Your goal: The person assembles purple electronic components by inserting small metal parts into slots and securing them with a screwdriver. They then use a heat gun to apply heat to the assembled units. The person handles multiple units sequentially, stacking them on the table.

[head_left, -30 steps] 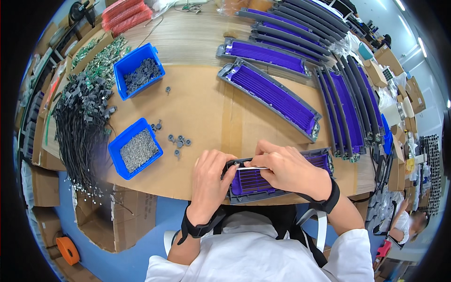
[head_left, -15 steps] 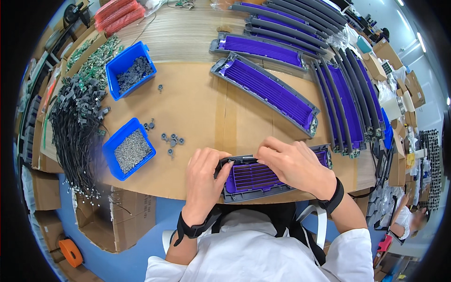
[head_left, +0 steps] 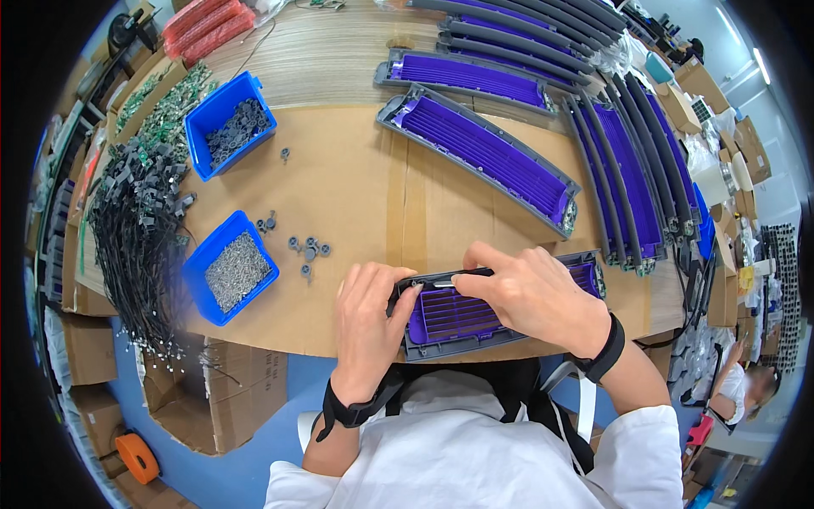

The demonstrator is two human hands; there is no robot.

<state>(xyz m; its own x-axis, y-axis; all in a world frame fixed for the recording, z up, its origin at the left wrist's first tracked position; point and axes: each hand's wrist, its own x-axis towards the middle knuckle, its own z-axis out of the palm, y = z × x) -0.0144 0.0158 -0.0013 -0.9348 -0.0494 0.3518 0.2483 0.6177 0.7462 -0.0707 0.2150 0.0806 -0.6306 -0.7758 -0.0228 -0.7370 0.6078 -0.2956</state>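
A long grey housing with a slatted purple inside (head_left: 462, 319) lies crosswise at the table's near edge, in front of my body. My left hand (head_left: 370, 318) is closed around its left end, the thumb pressing on the far corner. Along the far rim runs a thin black strip (head_left: 428, 278) with a small silvery piece (head_left: 443, 284) beside it. My right hand (head_left: 534, 301) pinches the strip near its right end, fingertips close together. This hand covers the middle of the housing. Its right end shows beyond the knuckles, with a small circuit board there.
Another purple-lined housing (head_left: 483, 161) lies beyond, with more stacked at the back and right. To the left stand a blue bin of grey plastic parts (head_left: 231, 127) and a blue bin of small screws (head_left: 231, 267). Loose grey parts (head_left: 309, 248) and bundled black cables (head_left: 140, 229) lie nearby.
My right hand has shifted slightly right and tilted along the far rim, baring more of the silvery piece. My left hand keeps its hold on the housing's left end.
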